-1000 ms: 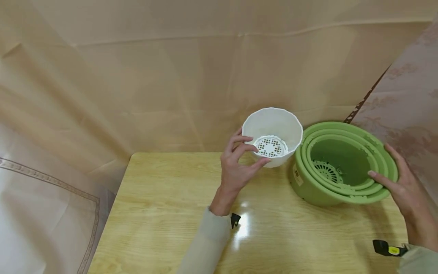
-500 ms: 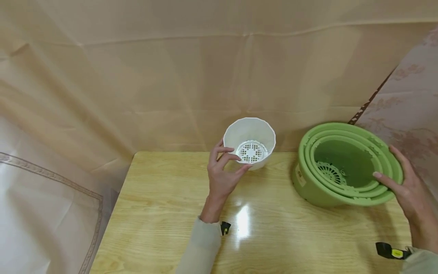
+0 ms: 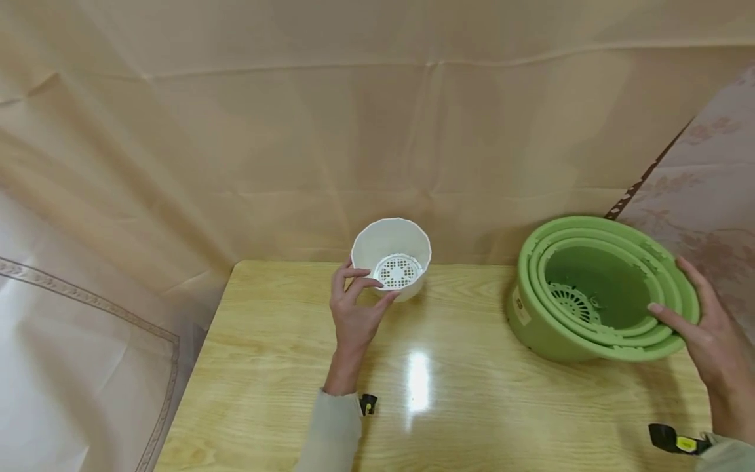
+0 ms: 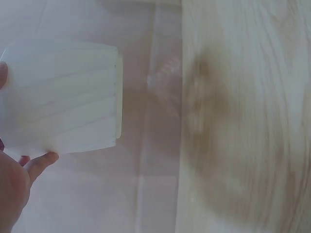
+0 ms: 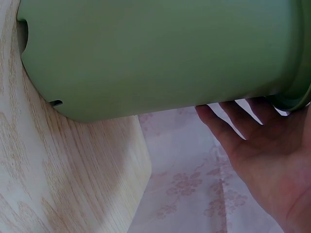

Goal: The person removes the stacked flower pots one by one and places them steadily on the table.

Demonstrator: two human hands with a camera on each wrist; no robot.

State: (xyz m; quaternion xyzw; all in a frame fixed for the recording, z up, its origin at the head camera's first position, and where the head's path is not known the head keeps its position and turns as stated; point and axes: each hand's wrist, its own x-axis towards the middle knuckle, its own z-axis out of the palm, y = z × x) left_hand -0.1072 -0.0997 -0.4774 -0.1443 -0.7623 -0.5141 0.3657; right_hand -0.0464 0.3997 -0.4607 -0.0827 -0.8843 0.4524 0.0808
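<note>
My left hand (image 3: 356,318) grips a white plastic flower pot (image 3: 389,241) by its near-left rim, thumb and fingers round the edge. The pot has a faceted rim and a slotted, pierced bottom. In the left wrist view its base hangs clear of the table, which carries a shadow. My right hand (image 3: 712,341) holds the right rim of a stack of green flower pots (image 3: 545,328), thumb over the rim and fingers along the outside. The stack is several pots nested together, tilted toward me. The right wrist view shows its lower edge (image 5: 43,90) at the tabletop.
A light wood-grain table (image 3: 271,367) lies under both hands. Beige cloth (image 3: 295,164) hangs behind its back edge. Floral cloth (image 3: 719,170) is close beside the green stack on the right, and pale cloth (image 3: 77,367) is on the left.
My left hand has carried the white pot leftward, away from the green stack, and slightly nearer me. My right hand has stayed on the stack's rim.
</note>
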